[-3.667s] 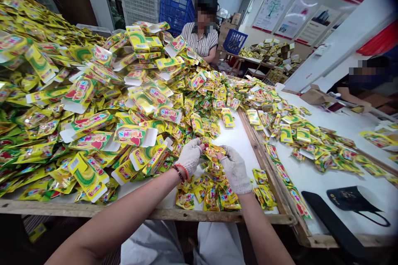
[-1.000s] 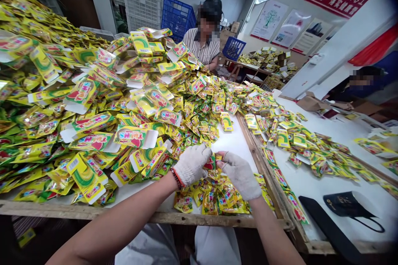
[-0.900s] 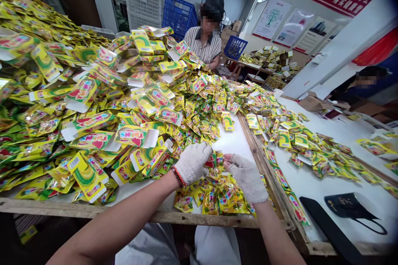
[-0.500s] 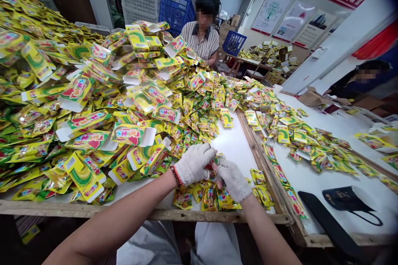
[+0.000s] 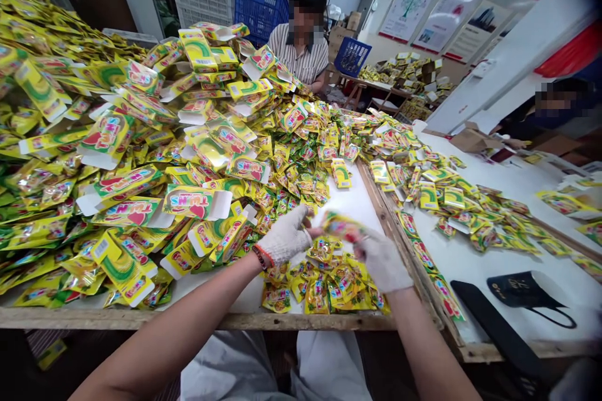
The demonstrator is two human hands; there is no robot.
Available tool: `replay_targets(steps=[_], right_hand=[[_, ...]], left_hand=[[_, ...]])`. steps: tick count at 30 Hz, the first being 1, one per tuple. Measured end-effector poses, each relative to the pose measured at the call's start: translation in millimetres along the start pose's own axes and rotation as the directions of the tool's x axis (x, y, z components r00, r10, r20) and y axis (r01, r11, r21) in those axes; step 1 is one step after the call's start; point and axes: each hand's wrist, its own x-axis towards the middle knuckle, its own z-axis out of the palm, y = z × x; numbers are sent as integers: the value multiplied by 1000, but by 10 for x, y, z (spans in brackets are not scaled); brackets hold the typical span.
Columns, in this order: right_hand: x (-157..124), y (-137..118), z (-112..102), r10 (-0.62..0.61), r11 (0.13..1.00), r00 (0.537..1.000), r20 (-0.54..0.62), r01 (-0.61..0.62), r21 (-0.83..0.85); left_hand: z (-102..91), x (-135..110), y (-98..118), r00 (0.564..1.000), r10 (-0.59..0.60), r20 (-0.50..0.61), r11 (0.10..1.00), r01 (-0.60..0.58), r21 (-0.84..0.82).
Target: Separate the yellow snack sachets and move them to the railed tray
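My left hand, in a white knit glove with bare fingertips, is held over the table with its thumb and fingers apart. The fingertips are close to the left end of a yellow, green and red candy box, which is smeared by motion. My right hand, also gloved and blurred, grips the right end of that box. Below both hands lies a cluster of small yellow candy packets on the white tabletop.
A big heap of packets and open-flapped boxes covers the left side. A wooden strip divides the table. Beyond it lie more boxes, a long black object and a black mug. A person in a striped shirt sits opposite.
My hands have moved apart, the right one going up and to the right. The candy box, mostly hidden between the hands before, now shows in my right hand.
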Motion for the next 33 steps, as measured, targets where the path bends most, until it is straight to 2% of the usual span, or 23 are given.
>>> replay_targets(steps=[1, 3, 4, 6, 8, 10, 11, 13, 15, 18, 21, 23, 25, 28, 31, 33], right_hand=[[85, -3, -139, -52, 992, 993, -104, 63, 111], [241, -5, -376, -105, 966, 969, -224, 153, 209], [303, 0, -441, -128, 949, 956, -263, 196, 248], [389, 32, -415, -152, 935, 954, -258, 223, 276], [450, 93, -181, -155, 961, 975, -157, 186, 204], [527, 170, 175, -157, 987, 988, 3, 157, -20], [582, 211, 360, -160, 944, 978, 136, 192, -268], [720, 286, 673, -153, 849, 956, 249, 256, -462], [864, 347, 852, -165, 793, 945, 283, 297, -532], [990, 403, 841, -165, 733, 949, 269, 300, -610], [942, 417, 606, -145, 703, 971, 192, 237, -671], [850, 405, 442, -132, 688, 979, 155, 203, -696], [762, 383, 358, -133, 665, 978, 158, 207, -717], [714, 354, 454, -158, 613, 959, 236, 283, -737], [781, 336, 730, -183, 556, 929, 322, 368, -745], [858, 327, 892, -192, 538, 921, 340, 388, -748]], left_hand=[[-62, 27, -3, 997, 41, -68, 994, -34, 99], [-182, 90, -18, 978, 121, -167, 943, -60, 327], [-226, 122, -29, 971, 153, -183, 899, -60, 434], [-254, 180, -54, 971, 199, -131, 791, -80, 607], [-204, 224, -84, 972, 232, -24, 681, -144, 718], [-117, 257, -117, 968, 238, 74, 604, -208, 770], [-75, 270, -135, 967, 232, 106, 584, -225, 780], [-21, 293, -168, 966, 214, 146, 566, -245, 788], [-17, 310, -192, 965, 210, 159, 554, -252, 793], [-77, 311, -199, 967, 234, 104, 584, -225, 780], [-144, 269, -163, 972, 233, -44, 767, -155, 623], [-165, 228, -121, 974, 177, -142, 900, -101, 425], [-164, 194, -75, 970, 95, -222, 976, -46, 214], [-142, 180, -41, 960, -54, -273, 995, 30, -92], [-139, 199, -84, 960, -170, -222, 923, 76, -377], [-157, 210, -140, 958, -211, -195, 877, 98, -470]])
